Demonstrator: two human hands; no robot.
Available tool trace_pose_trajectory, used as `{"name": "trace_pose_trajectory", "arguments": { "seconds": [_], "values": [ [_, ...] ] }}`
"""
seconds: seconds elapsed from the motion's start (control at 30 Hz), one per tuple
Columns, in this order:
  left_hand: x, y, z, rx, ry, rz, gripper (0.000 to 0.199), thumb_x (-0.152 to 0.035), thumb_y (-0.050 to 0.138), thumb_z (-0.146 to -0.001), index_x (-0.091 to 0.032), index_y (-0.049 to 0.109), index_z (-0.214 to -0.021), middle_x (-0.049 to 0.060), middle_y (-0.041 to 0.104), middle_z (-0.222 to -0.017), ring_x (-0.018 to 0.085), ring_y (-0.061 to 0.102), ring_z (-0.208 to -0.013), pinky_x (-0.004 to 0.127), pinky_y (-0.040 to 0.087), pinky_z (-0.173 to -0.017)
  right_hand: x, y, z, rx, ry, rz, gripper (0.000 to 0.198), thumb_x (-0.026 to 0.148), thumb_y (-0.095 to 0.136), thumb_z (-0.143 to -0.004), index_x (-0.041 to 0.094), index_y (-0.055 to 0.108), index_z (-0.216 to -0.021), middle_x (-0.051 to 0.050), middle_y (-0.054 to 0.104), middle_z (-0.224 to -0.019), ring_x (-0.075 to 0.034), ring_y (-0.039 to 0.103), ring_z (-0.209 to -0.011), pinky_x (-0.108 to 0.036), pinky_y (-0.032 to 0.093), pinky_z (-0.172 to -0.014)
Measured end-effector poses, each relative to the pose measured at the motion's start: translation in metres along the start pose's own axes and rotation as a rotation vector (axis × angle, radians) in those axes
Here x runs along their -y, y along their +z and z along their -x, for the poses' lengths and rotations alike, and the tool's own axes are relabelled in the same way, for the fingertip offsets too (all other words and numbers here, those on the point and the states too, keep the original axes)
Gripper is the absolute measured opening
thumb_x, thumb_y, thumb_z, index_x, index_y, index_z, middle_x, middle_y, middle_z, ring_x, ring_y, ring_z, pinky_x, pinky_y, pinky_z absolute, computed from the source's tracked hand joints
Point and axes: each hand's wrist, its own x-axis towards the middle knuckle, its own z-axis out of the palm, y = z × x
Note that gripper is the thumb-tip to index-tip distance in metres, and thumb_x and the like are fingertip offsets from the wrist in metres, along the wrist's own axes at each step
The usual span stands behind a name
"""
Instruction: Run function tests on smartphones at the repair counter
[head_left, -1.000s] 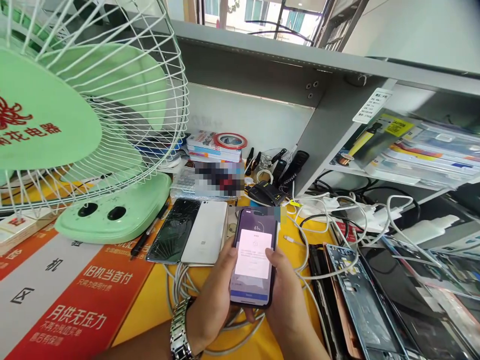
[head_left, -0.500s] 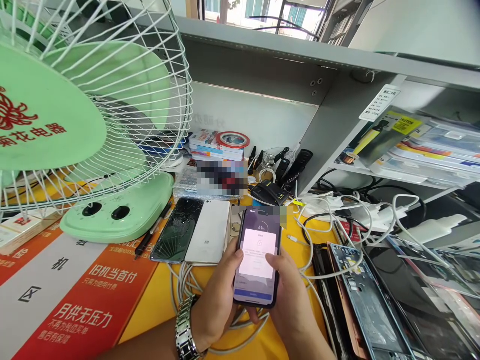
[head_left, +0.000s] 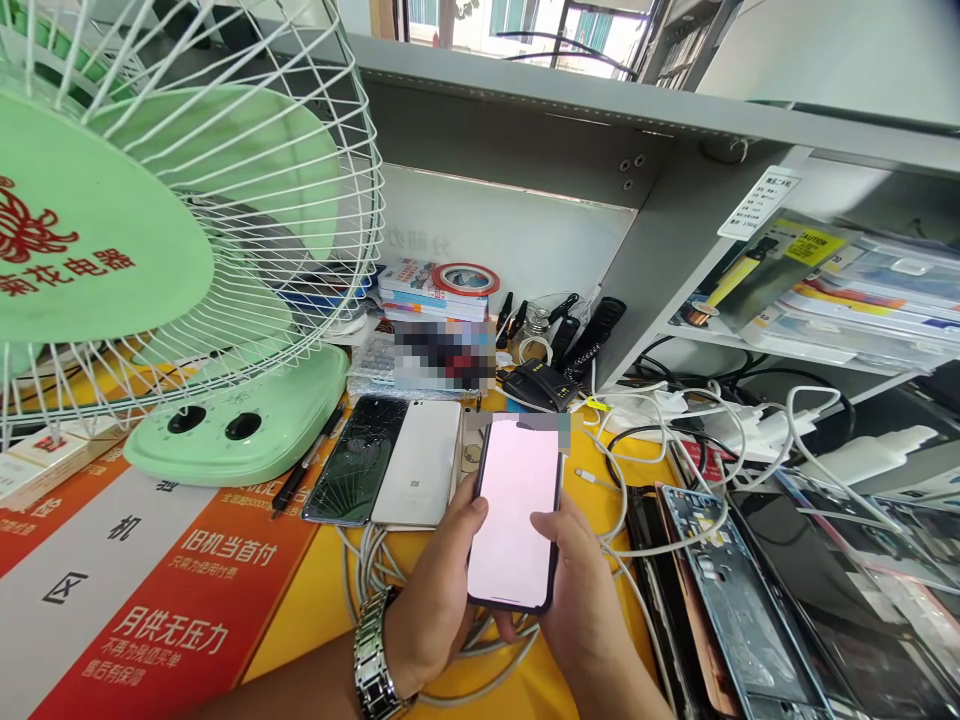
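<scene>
A smartphone [head_left: 514,520] in a dark case is held upright between my two hands, its screen a nearly blank pale pink. My left hand [head_left: 439,590], with a metal watch [head_left: 372,655] on the wrist, grips the phone's left edge, thumb on the side of the screen. On the opposite edge my right hand [head_left: 581,580] is closed round the phone, its thumb at the screen's right side. Most of my other fingers are hidden behind it. Left of the phone lie a white phone [head_left: 416,465] and a dark phone with cracked glass [head_left: 352,465].
A green fan [head_left: 247,420] fills the left side, near a black pen [head_left: 307,462]. White cables [head_left: 615,470] tangle to the right, beside phone frames [head_left: 750,600] and panels. Looped cable [head_left: 367,560] lies under my hands. Behind stand stacked boxes [head_left: 409,285] and a shelf [head_left: 660,230].
The phone's screen has gone from a purple page with a white pop-up to almost blank pale pink. My hands have stayed in nearly the same place.
</scene>
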Motion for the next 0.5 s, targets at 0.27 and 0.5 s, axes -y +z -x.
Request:
{"name": "trace_pose_trajectory", "arguments": {
  "seconds": [0.27, 0.5],
  "values": [
    [-0.0009, 0.0008, 0.0001, -0.006, -0.021, -0.009, 0.057, -0.050, 0.048, -0.091, -0.025, 0.042, -0.141, 0.003, 0.062, -0.077, 0.017, 0.058, -0.057, 0.020, 0.045, -0.034, -0.0031, -0.0036, -0.0029, 0.064, 0.040, -0.057, 0.041, 0.051, 0.058, -0.082, 0.019, 0.062, -0.107, -0.005, 0.065, -0.071, -0.024, 0.061, -0.046, -0.031, 0.046, -0.027],
    [-0.0009, 0.0006, 0.0003, -0.017, -0.037, -0.006, 0.054, -0.047, 0.048, -0.089, -0.022, 0.044, -0.137, 0.005, 0.065, -0.080, 0.018, 0.059, -0.059, 0.021, 0.045, -0.034, -0.0031, -0.0032, -0.0029, 0.056, 0.049, -0.066, 0.041, 0.052, 0.057, -0.082, 0.017, 0.063, -0.103, -0.004, 0.066, -0.069, -0.023, 0.060, -0.045, -0.030, 0.046, -0.026]
  ]
}}
